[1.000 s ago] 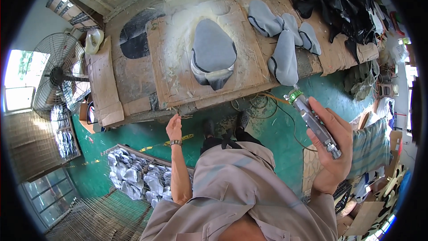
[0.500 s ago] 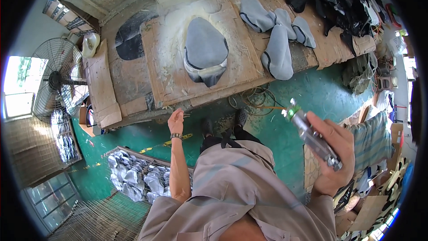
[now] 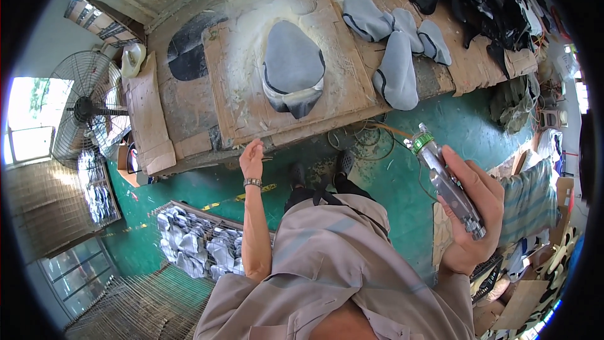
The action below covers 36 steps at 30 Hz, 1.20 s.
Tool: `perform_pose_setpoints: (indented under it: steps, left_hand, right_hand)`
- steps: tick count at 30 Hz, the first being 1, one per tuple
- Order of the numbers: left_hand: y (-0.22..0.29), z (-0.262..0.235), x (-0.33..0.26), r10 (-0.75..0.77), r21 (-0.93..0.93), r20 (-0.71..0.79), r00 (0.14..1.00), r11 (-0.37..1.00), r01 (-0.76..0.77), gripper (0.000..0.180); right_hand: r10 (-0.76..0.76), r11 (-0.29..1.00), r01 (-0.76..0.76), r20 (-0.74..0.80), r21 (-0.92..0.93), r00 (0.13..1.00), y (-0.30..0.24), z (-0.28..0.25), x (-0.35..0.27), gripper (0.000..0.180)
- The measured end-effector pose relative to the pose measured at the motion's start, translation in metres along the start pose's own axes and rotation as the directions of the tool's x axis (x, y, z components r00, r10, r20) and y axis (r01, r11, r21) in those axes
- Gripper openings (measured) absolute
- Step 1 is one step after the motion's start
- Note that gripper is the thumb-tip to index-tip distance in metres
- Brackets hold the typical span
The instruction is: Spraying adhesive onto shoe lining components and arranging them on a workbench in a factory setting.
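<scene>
metal tool (image 3: 448, 186) — long axis diagonal, green end (image 3: 421, 143) forward-left

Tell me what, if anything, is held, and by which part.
The right hand holds apparently a silver spray gun by its body, behind the green collar; the left hand shows nothing held.

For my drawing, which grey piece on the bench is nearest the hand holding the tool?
The long grey piece at the bench's front edge; the wide one sits left, three others farther from the right hand.

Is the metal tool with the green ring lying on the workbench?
No, the metal tool is held in the right grip, away from the workbench.
</scene>
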<state>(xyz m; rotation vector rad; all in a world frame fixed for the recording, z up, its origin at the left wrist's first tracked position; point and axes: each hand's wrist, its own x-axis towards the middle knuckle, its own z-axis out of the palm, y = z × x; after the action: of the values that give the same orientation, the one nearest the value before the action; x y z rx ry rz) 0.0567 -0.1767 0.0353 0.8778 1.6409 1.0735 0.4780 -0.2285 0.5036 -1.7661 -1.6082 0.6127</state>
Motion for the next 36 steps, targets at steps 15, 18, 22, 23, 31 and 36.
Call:
perform_pose_setpoints:
  steps: [15, 18, 22, 23, 31, 36]
  left_hand:
    - [0.17, 0.108, 0.065, 0.633, 0.601, -0.028, 0.774, 0.63, -0.493, 0.041]
    - [0.174, 0.117, 0.088, 0.726, 0.722, 0.128, 0.675, 0.399, -0.566, 0.046]
    - [0.153, 0.11, 0.106, 0.723, 0.747, 0.107, 0.683, 0.395, -0.535, 0.043]
    - [0.146, 0.106, 0.108, 0.73, 0.74, 0.119, 0.673, 0.386, -0.551, 0.043]
    - [0.166, 0.084, 0.15, 0.658, 0.704, 0.134, 0.741, 0.463, -0.538, 0.033]
    - [0.188, 0.087, 0.156, 0.591, 0.681, 0.193, 0.784, 0.494, -0.54, 0.031]
  right_hand:
    - [-0.325, 0.944, 0.326, 0.253, 0.039, 0.911, 0.04, -0.041, 0.008, 0.062]
    - [-0.355, 0.927, 0.374, 0.269, -0.018, 0.895, 0.045, -0.053, 0.012, 0.064]
    - [-0.326, 0.933, 0.355, 0.281, -0.058, 0.903, 0.052, -0.061, 0.016, 0.059]
    - [-0.333, 0.93, 0.362, 0.265, -0.066, 0.905, 0.054, -0.063, 0.016, 0.058]
    - [-0.368, 0.904, 0.402, 0.217, -0.142, 0.904, 0.069, -0.073, 0.01, 0.06]
    - [-0.335, 0.931, 0.36, 0.256, -0.057, 0.907, 0.076, -0.073, 0.007, 0.064]
